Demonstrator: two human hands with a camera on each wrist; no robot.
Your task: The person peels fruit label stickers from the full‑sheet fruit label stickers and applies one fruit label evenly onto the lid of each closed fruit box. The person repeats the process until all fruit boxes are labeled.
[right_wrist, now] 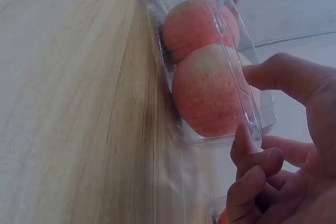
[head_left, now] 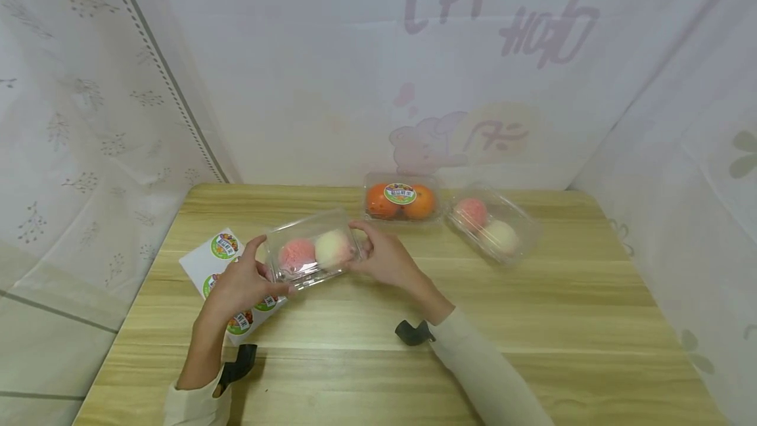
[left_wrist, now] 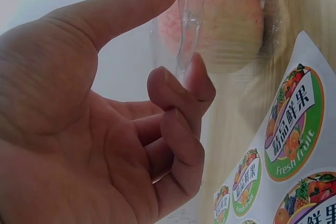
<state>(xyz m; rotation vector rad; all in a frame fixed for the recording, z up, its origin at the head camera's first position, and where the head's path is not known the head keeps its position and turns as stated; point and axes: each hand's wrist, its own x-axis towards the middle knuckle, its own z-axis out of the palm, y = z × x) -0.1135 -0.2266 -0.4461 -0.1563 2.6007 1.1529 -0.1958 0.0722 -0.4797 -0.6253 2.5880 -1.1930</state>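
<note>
Between my hands is a clear plastic fruit box [head_left: 310, 225] holding two peaches, one pink [head_left: 297, 256] and one pale yellow [head_left: 333, 248]. My left hand [head_left: 239, 286] grips its left end, the thumb on the rim and the fingers curled at the side. At the right end my right hand [head_left: 384, 258] pinches the box edge between thumb and fingers. The right wrist view shows the lid seam running along the box wall [right_wrist: 247, 90], close over the table. Under the left hand lies a white sheet of round fruit stickers [left_wrist: 294, 124], partly hidden by the hand and box.
Near the back edge of the wooden table [head_left: 532, 327] stands a clear box of oranges [head_left: 418, 202] with a round sticker [head_left: 400, 193] on its lid. Right of it sits another clear box [head_left: 520, 215] with two peaches. Printed curtains [head_left: 296, 84] enclose the table's back and sides.
</note>
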